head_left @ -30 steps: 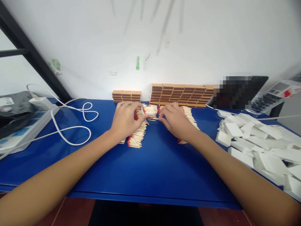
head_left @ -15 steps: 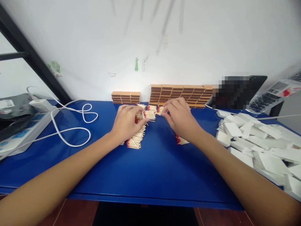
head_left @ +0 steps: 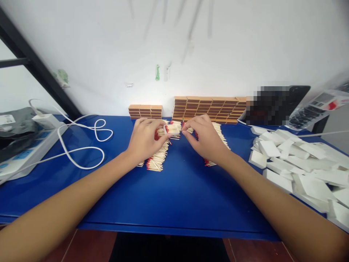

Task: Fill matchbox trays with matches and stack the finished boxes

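Note:
My left hand (head_left: 147,138) is closed around the left end of a small white matchbox tray (head_left: 176,134), thumb along its near side. Red-headed matches (head_left: 172,128) lie in the tray. Just off the tray's right end, my right hand (head_left: 207,138) has its thumb and fingertips close together; whatever is between them is too small to make out. Loose matches (head_left: 157,160) spread in a pile beneath and in front of my left hand. Another pile of matches (head_left: 220,133) lies partly hidden behind my right hand.
Stacked matchboxes (head_left: 207,107) line the wall, with a smaller stack (head_left: 145,111) to their left. White empty trays (head_left: 297,160) heap on the right of the blue table (head_left: 180,203). A white cable (head_left: 81,168) and a power strip (head_left: 27,158) lie left; a plastic bottle (head_left: 311,109) lies back right.
My right hand has moved slightly left, bringing its fingertips closer to the tray's right end. The left hand still holds the tray. The whole view has shifted a little.

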Tool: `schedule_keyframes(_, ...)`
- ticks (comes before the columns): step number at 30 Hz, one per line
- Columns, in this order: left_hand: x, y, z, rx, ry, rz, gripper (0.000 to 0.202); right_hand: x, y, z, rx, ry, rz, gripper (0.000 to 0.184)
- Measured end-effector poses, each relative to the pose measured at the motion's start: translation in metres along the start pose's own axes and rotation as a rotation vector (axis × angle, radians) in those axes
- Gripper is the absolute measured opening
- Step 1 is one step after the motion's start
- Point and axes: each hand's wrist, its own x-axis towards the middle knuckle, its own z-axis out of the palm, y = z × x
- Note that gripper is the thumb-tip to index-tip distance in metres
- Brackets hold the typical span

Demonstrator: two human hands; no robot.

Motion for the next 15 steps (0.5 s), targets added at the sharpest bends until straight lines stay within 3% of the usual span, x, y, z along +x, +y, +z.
schedule_keyframes(8,0.004,-0.004,-0.003,0.016,0.010,-0.091,0.028,-0.002,0.006,0.019,-0.059,-0.206,0.029,0.011)
schedule_keyframes(15,0.003,0.000,-0.004,0.017,0.011,-0.080,0.030,-0.001,0.009,0.022,-0.078,-0.234,0.045,0.010)
